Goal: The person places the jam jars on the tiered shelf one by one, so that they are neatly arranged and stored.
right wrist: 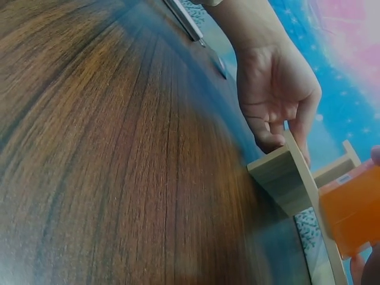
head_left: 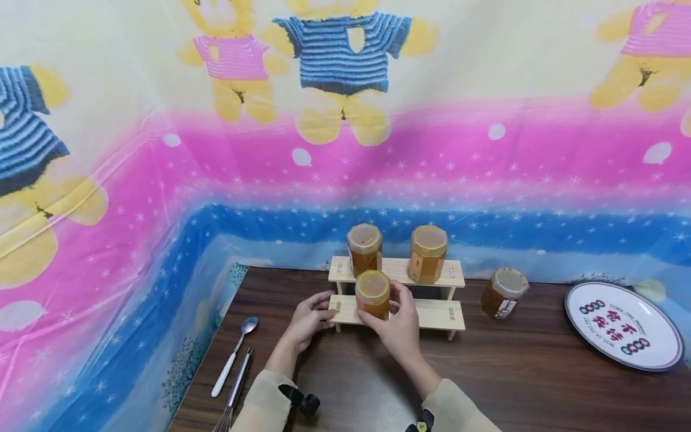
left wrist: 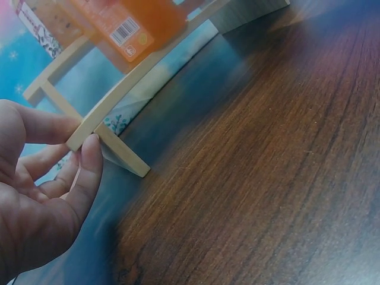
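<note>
A two-tier wooden stand (head_left: pixel 418 315) is on the brown table. My right hand (head_left: pixel 396 327) grips an orange jar (head_left: pixel 372 294) with a yellowish lid, at the lower tier; in the right wrist view the orange jar (right wrist: pixel 353 208) stands against the board. With thumb and fingers, my left hand (head_left: pixel 310 321) pinches the left end of the lower tier, as the left hand (left wrist: pixel 47 184) also shows in its wrist view. On the upper tier stand a dark amber jar (head_left: pixel 364 249) at left and an orange-brown jar (head_left: pixel 428 255) at right.
Right of the stand is another dark amber jar (head_left: pixel 503 293) with a label. Farther right, a white plate (head_left: pixel 623 327) with red lettering leans near the cloth backdrop. A spoon (head_left: pixel 236 354) and a whisk (head_left: pixel 237 384) lie at the left table edge.
</note>
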`<state>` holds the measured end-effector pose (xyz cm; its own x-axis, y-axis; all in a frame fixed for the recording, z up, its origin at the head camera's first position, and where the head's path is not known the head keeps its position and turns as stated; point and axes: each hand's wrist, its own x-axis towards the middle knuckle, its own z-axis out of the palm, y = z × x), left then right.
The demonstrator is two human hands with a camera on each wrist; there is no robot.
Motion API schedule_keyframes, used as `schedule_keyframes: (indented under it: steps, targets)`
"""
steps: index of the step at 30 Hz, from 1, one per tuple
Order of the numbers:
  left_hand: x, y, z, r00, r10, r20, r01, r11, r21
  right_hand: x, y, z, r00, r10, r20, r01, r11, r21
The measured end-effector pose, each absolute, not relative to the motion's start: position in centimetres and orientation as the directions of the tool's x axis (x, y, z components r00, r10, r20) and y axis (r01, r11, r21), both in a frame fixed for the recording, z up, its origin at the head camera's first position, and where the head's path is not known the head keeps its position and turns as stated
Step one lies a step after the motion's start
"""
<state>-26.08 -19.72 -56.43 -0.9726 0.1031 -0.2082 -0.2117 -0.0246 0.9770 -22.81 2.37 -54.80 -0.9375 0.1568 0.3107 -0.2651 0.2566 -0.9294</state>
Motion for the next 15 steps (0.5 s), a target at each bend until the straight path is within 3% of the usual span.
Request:
schedule_keyframes:
  steps: [15]
  targets:
    - [-26.3,-19.9,-56.8,-0.973,0.113,-0.203,-0.21,-0.051,0.976,-22.3,3.3,-52.9,-0.948,0.11,0.298,-0.273,0.198,-0.941]
